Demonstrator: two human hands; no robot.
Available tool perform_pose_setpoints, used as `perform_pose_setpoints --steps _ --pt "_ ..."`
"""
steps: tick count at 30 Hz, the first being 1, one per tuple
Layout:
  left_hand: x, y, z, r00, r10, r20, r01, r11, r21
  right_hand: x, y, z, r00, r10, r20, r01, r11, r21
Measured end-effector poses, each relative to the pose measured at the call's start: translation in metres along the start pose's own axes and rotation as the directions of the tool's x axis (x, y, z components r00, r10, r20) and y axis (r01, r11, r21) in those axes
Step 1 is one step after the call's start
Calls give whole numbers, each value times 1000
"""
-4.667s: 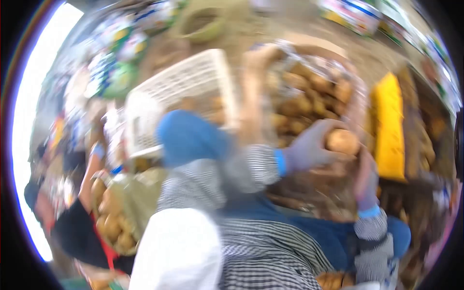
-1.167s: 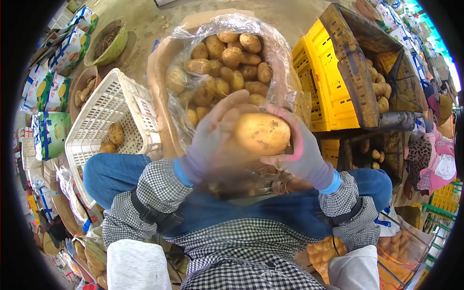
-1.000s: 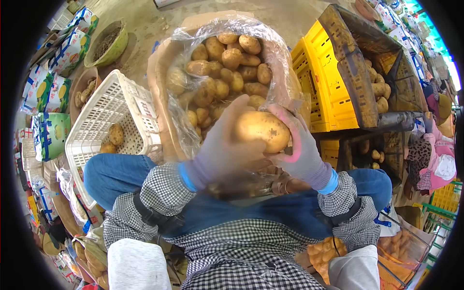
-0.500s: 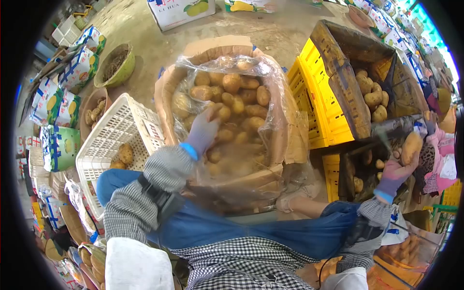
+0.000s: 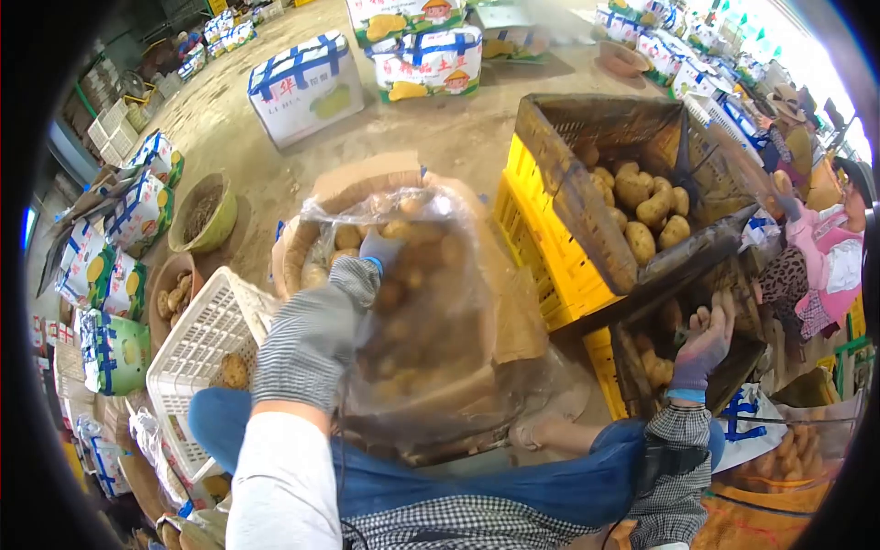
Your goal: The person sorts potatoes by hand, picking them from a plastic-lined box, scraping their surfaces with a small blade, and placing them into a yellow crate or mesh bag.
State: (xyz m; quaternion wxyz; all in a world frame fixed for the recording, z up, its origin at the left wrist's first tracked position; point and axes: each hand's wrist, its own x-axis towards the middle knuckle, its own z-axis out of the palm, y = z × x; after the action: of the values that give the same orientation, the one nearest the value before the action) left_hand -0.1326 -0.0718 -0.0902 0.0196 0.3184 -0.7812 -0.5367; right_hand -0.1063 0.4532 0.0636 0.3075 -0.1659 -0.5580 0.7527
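Note:
My left hand [image 5: 379,247], in a grey glove with a blue cuff, reaches into the plastic-lined sack of potatoes [image 5: 431,339] in front of my knees. Its fingers are hidden among the potatoes behind the plastic. My right hand [image 5: 704,344] is out to the right, gloved, palm up and fingers spread, holding nothing. It hovers over a low dark crate [image 5: 642,367] with a few potatoes in it. Above that crate sits a dark lined crate [image 5: 559,174] with several potatoes [image 5: 646,206], stacked on yellow crates [image 5: 536,243].
A white plastic basket [image 5: 197,344] holding a potato [image 5: 235,371] stands by my left knee. A green bowl [image 5: 203,213], a brown bowl of potatoes [image 5: 172,291] and printed cartons [image 5: 307,82] lie on the dirt floor. Another person [image 5: 825,261] sits at the right.
My right hand swung right with the large potato and let it go by the low crate. My left hand pushed deeper into the sack. The view lifted toward the floor ahead.

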Motion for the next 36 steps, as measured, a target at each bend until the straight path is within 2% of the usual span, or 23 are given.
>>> perform_pose_setpoints --steps 1,3,4,5,6,8,9,12,13,16,19,21,22,23,25,28,31,32,34,36 --pt "-6 -5 -3 991 -103 82 115 980 -160 -34 -21 28 996 -38 84 37 999 12" --pt "-44 -6 -18 967 52 249 48 923 -381 -80 -33 59 943 10 334 68 973 -222" --pt "-70 1 -25 938 145 316 30 871 -491 -88 -12 58 876 77 477 49 968 -246" --pt "-104 17 -31 922 180 344 49 826 -562 -118 -18 75 788 101 607 76 963 -259" --pt "-140 36 -37 905 216 367 72 773 -631 -129 -2 75 627 277 728 -29 942 -334" --pt "-198 59 -43 878 300 374 24 752 -659 -160 21 90 355 400 845 -170 916 -363" --pt "-217 65 -43 861 346 373 -2 735 -678 -175 19 100 213 493 843 -336 848 -411" --pt "-252 64 -36 889 332 315 -135 848 -512 -191 33 109 -155 564 811 -608 592 -528" --pt "-256 60 -34 898 328 293 -175 877 -447 -199 39 115 -153 544 825 -663 563 -494" --pt "-256 44 -38 861 418 290 -315 885 -342 -209 33 124 -100 498 862 -535 704 -468" --pt "-255 49 -60 772 497 397 -240 806 -542 -213 27 130 -130 478 868 -590 667 -456" --pt "-260 65 -79 803 338 491 116 720 -685 -214 26 134 -151 468 871 -592 663 -459" --pt "-260 65 -81 810 310 498 153 708 -689 -215 27 136 -161 462 872 -592 662 -460" --pt "-260 64 -82 815 283 505 189 695 -694 -216 27 137 -131 459 879 -585 680 -442" --pt "-257 56 -71 847 320 425 -5 803 -595 -218 29 136 -70 448 891 -572 714 -404" --pt "-254 32 -57 861 458 223 -311 819 -482 -218 41 133 -111 294 949 -269 911 -314" --pt "-250 29 -59 842 497 212 -373 819 -437 -223 49 128 -59 257 965 214 947 -239" --pt "-252 33 -63 876 389 284 -204 834 -513 -223 47 127 -59 258 964 295 927 -230" --pt "-257 45 -72 873 186 451 147 782 -606 -223 37 128 -56 256 965 455 867 -204" --pt "-259 45 -72 858 222 463 166 732 -660 -222 38 128 -49 249 967 452 869 -201"
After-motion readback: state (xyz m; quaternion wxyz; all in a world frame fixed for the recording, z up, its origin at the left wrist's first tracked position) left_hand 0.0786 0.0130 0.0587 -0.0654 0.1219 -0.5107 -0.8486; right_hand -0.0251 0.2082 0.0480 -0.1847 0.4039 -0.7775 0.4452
